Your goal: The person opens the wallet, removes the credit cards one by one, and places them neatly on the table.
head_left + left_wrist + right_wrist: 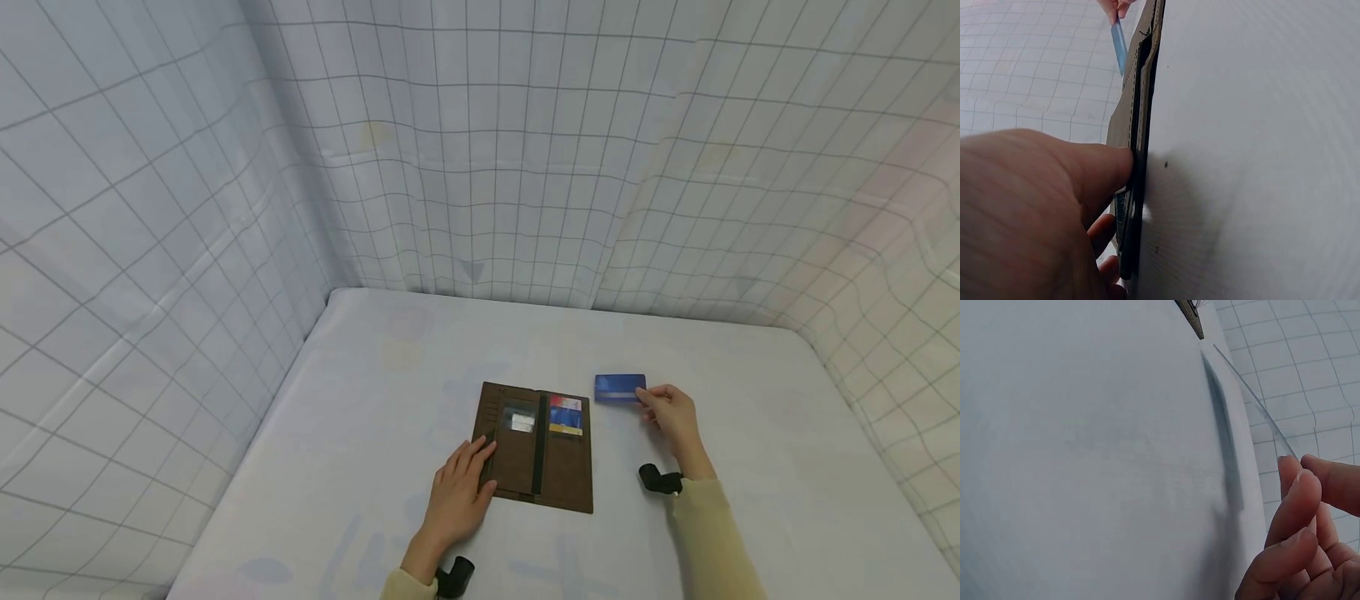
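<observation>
A brown bifold wallet [564, 473] lies spread flat on the white table. My left hand [459, 493] rests over its left edge, fingers extended; in the left wrist view the thumb [1107, 165] touches the wallet's edge. Off the wallet's upper right corner, my right hand [673, 421] pinches a blue card [617, 386] by its right end, between thumb and fingertips. The right wrist view shows this card [1254, 397] edge-on, tilted above the table with its shadow below. Colourful cards [566, 417] sit in the wallet's right panel, and a clear window pocket [519, 419] is in the left one.
White cloth covers the table [360, 375]. Grid-patterned white curtains [480, 167] hang behind it and along both sides. Each wrist carries a small black device, the right one [660, 479] close over the tabletop.
</observation>
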A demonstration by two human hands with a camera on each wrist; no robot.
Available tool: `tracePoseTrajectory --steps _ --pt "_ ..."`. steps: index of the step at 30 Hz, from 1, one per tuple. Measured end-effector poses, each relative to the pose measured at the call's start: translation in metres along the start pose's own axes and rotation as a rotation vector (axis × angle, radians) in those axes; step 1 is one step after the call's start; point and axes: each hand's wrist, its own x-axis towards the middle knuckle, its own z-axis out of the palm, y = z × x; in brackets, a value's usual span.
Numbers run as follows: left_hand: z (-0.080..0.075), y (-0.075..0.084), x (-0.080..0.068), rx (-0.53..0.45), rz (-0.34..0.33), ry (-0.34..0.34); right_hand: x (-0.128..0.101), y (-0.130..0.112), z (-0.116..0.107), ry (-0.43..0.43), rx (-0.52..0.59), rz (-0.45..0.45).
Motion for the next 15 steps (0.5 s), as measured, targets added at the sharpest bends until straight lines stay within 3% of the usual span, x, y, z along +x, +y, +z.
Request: tracePoseTrajectory --steps 7,15 --pt "-0.0023 0.0013 -0.0007 -0.007 0.001 0.001 -0.0005 0.0015 -0.0030 -0.007 -0.033 0.012" --pt "-0.0033 0.0026 -0.0007 -0.010 -0.005 -0.013 0.0018 0.0045 -0.0044 -0.001 -0.187 -0.050"
